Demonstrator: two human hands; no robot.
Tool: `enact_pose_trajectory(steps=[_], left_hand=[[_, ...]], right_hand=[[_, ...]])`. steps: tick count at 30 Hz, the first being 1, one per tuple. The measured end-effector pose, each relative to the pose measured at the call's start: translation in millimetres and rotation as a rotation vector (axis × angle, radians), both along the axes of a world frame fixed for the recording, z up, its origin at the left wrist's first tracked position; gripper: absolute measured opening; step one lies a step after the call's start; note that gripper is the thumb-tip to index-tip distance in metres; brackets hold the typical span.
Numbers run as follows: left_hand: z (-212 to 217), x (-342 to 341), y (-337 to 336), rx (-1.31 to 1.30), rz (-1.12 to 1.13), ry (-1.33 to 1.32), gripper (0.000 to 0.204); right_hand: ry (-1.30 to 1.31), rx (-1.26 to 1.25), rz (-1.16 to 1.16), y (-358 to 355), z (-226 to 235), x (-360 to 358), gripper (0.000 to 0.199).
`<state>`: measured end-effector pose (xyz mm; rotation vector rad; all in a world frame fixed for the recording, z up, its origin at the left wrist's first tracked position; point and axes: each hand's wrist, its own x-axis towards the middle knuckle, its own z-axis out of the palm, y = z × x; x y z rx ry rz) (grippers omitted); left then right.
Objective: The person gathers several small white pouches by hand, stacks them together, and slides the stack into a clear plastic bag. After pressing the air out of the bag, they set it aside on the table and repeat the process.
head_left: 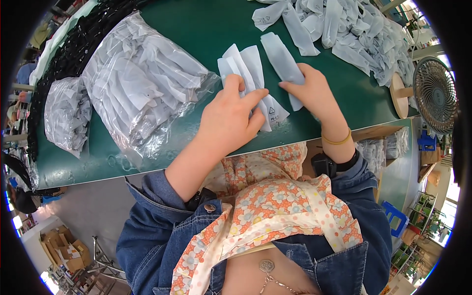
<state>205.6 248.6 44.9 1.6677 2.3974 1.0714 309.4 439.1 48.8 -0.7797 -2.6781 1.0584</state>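
My left hand (230, 115) is closed over a small bunch of frosted whitish plastic packets (253, 61), its fingers curled and pressed on them at the table's near side. To its right, my right hand (317, 91) pinches a narrow, flat frosted packet (280, 55) between thumb and fingers. That packet slants up and to the left, its far end apart from the bunch. Small printing shows on the lower end of the bunch, below my left fingers. What lies inside the packets cannot be made out.
On the green table (211, 24), a large clear bag (147, 81) full of similar packets lies left, beside a smaller bag (68, 115). Black stringy goods (56, 61) line the far left edge. Loose packets (351, 37) heap at the back right, near a fan (435, 96).
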Motion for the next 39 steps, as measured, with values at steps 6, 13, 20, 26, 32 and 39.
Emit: enact_pose_trajectory(steps=[6,13,20,26,32,39], left_hand=[[9.6,-4.7,2.1,-0.159,0.006,0.014,0.039],[9.7,-3.8,7.1,-0.233,0.026,0.081,0.040],[9.7,-5.2,6.1,-0.226,0.032,0.057,0.039],[7.0,-6.3,4.9,-0.199,0.025,0.078,0.040],[10.8,-6.0,7.2,-0.230,0.033,0.087,0.040],[9.0,-4.9,5.6,-0.223,0.023,0.085,0.040]], right_hand=[[0.189,-0.401,0.215,-24.0,5.6,-5.0,0.035],[0.269,0.630,-0.112,71.9,-16.1,-35.6,0.032],[0.152,0.629,-0.114,44.8,6.7,-13.5,0.033],[0.227,0.159,-0.222,31.8,61.7,13.4,0.038],[0.132,0.481,0.034,36.7,17.4,-20.5,0.040],[-0.235,0.136,0.073,29.5,22.3,-18.8,0.044]])
